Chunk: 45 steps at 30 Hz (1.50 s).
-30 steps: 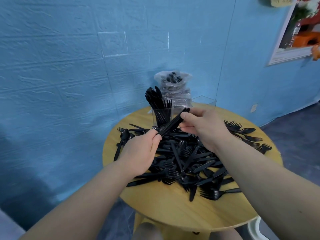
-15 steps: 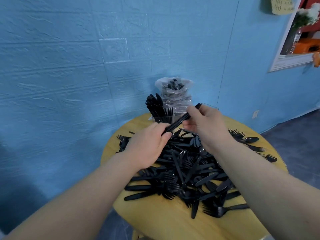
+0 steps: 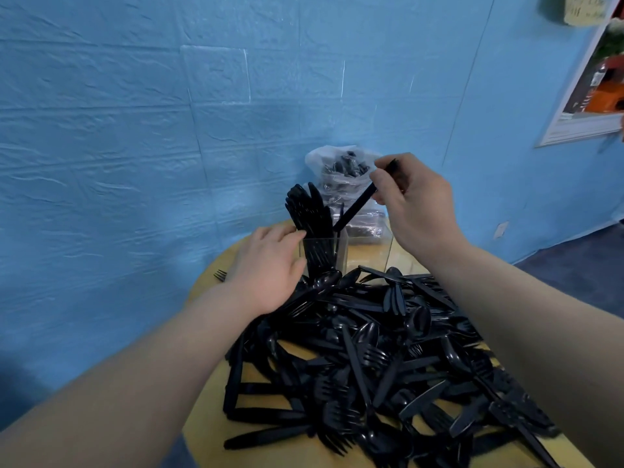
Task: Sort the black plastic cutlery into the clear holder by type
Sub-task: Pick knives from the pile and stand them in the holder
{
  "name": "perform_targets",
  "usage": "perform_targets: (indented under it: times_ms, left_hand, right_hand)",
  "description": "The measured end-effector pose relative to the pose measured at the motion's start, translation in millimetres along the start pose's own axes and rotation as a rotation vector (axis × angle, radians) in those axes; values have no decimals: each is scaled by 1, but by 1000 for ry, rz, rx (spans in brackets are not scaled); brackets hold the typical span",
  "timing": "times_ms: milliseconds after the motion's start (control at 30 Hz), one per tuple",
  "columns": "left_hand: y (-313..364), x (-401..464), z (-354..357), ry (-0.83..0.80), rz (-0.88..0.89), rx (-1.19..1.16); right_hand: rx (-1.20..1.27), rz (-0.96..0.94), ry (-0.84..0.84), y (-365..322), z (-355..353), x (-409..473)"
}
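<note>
Cutlery piece pinched by right hand | left hand fingers relaxed, touching clear holder

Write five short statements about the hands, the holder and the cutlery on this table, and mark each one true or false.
1. The right hand pinches a black utensil above the holder. True.
2. The left hand lifts a fork from the pile. False: it rests against the holder's left side and holds no cutlery.
3. The holder's left compartment has cutlery standing in it. True.
4. The table is cleared of loose cutlery. False: a large pile of forks, knives and spoons lies on it.
5. A plastic bag of cutlery stands behind the holder, by the wall. True.
</note>
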<state>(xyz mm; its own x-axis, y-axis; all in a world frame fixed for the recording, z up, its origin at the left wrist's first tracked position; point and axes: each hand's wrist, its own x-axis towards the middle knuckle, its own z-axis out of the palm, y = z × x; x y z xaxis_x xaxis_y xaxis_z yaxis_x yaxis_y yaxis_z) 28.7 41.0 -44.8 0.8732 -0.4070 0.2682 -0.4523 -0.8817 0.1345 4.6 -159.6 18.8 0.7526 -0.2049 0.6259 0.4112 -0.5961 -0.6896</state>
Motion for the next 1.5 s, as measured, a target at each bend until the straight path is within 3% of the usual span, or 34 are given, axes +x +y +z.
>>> perform_targets:
  times_ms: [333,467,667,933,1233,1367,1500]
  left_hand:
    - [-7,4,13,62,32,-34]
    - [-9,-2,9,50,32,-65]
    - [-22,-44,3,188,-31,-218]
    - [-39,-121,44,269,-355,-374]
    - [-33,-129,44,78,-203,-229]
    - [-34,-128,45,21,-164,-201]
    - [-33,-128,44,-17,-139,-196]
  right_hand:
    - [-497,-204,-326,24,47,1]
    - [-539,-191,-407,26,51,-6]
    - [-408,-292,-230,13,35,-37]
    - [-465,-302,-709,-1,62,-112]
    - [-722,-195,-688,5,50,-110]
    - [-667,-109,-656,16,34,-109]
    - [-719,-129,-734,15,31,-113]
